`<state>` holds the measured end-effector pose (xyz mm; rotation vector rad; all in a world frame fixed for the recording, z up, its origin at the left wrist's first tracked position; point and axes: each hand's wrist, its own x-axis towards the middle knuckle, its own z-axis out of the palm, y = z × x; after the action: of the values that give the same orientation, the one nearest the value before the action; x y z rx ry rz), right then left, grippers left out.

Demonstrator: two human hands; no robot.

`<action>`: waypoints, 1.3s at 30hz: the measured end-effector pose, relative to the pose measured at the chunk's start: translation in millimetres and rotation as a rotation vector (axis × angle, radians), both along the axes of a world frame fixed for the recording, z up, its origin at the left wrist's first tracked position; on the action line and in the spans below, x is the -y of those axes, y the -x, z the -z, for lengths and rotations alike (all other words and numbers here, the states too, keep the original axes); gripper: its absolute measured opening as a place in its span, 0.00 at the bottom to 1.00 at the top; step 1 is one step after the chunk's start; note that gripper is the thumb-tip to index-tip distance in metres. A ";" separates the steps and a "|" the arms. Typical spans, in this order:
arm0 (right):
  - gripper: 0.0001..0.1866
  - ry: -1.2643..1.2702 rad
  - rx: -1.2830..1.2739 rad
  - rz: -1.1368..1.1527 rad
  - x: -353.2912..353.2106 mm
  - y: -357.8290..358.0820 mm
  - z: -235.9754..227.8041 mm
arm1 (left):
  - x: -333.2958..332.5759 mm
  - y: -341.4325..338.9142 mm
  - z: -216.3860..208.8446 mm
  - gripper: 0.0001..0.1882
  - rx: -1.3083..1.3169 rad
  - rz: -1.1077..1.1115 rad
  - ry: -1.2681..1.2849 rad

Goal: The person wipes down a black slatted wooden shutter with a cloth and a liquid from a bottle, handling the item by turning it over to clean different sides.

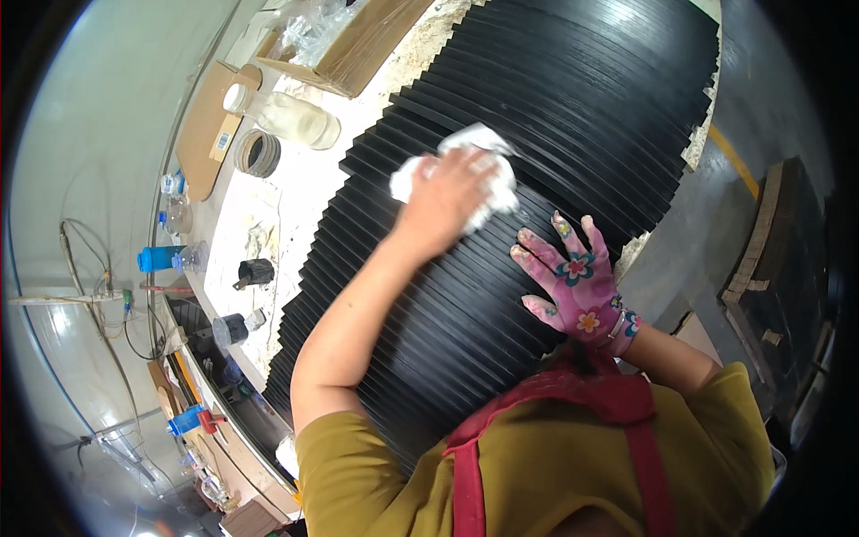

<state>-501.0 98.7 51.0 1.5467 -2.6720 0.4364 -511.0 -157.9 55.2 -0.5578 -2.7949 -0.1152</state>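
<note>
Under left hand (445,195): white cloth (490,166), fingers pressed together on it, cloth flat against fanned stack of black discs (573,98) on table (268,206). Right hand (580,282), flowered glove, fingers spread apart, flat on stack just right of cloth, holding nothing. Progress: cannot tell wiped from unwiped discs; judged mid-stack. Containers, well left of fingers: clear jar (291,116), white cap, on side, contents unclear; open cardboard box (344,40) with clear plastic wrap; blue-capped bottle (170,258).

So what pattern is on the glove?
Pink with colourful flowers, on the right hand; head view.
</note>
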 end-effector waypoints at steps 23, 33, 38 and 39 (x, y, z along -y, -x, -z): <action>0.42 -0.076 0.078 0.078 -15.4 38.5 -24.0 | 78.3 100.2 22.4 0.18 -0.148 -0.462 -0.093; 0.29 0.030 -0.075 0.156 -45.9 118.5 3.6 | -15.0 96.0 -24.2 0.12 0.125 -0.122 -0.104; 0.28 -0.028 -0.039 0.124 -40.9 119.4 1.8 | 29.0 97.6 -24.1 0.10 0.135 -0.299 -0.003; 0.28 -0.031 -0.042 0.116 -40.2 119.9 1.1 | 30.0 97.0 -21.9 0.09 0.155 -0.288 0.022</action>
<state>-620.8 138.9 49.9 1.3824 -2.7303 0.3558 -608.1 -187.9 77.0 -0.1510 -2.9949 -0.0693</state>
